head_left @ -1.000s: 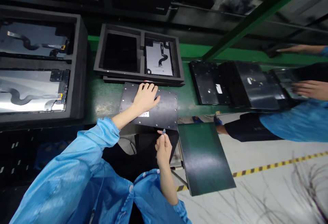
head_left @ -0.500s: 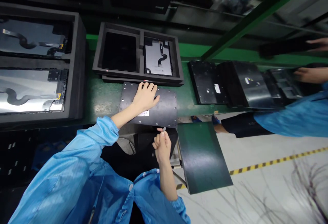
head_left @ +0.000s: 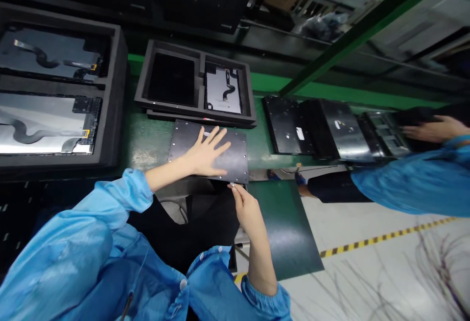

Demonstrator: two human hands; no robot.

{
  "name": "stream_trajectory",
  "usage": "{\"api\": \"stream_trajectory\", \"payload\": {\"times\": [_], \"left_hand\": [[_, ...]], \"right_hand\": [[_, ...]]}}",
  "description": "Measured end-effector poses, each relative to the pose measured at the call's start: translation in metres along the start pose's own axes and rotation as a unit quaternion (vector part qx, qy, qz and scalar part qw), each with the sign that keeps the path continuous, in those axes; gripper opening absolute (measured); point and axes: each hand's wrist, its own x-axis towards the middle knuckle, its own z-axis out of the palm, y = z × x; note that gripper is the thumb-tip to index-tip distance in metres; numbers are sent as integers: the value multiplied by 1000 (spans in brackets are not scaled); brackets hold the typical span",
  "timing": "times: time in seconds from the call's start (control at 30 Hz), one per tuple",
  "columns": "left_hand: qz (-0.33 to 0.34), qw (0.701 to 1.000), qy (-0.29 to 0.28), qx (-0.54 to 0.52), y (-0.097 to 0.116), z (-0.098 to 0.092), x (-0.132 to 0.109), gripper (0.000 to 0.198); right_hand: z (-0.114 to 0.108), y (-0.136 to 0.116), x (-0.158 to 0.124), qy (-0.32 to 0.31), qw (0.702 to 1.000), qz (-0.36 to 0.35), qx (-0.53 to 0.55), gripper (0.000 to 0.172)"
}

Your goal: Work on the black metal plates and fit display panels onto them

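A dark metal plate (head_left: 235,152) with small screws along its edges lies flat on the green bench, right in front of me. My left hand (head_left: 203,154) rests flat on the plate with its fingers spread. My right hand (head_left: 246,208) is at the plate's near right corner, its thumb and fingers pinched on a small pale piece (head_left: 232,184) that touches the plate's edge. What the piece is I cannot make out.
A black foam tray (head_left: 200,110) with a panel in its right compartment lies behind the plate. A larger foam tray (head_left: 113,91) with two panels stands at the left. More dark plates (head_left: 286,125) line the bench at the right, where a co-worker's hand (head_left: 429,127) works. A green board (head_left: 290,228) juts out below.
My left hand has spread its fingers flat on the plate. My right hand has moved up to the plate's near right corner with the small piece. The view has shifted slightly.
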Motion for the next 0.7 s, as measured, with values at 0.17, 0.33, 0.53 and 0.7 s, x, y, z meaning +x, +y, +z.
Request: {"api": "stream_trajectory", "payload": {"times": [0.17, 0.33, 0.53, 0.7], "left_hand": [[76, 991, -65, 94, 23, -12, -41, 85], [82, 987, -50, 128, 34, -36, -39, 53], [80, 986, -44, 140, 34, -84, -19, 51], [87, 986, -25, 140, 33, -98, -5, 33]], "right_hand": [[-20, -32, 3, -41, 962, 38, -266, 44], [-27, -45, 5, -75, 938, 24, -337, 39], [-29, -48, 15, -31, 951, -25, -306, 36], [-18, -63, 58, -39, 960, -105, -257, 50]]}}
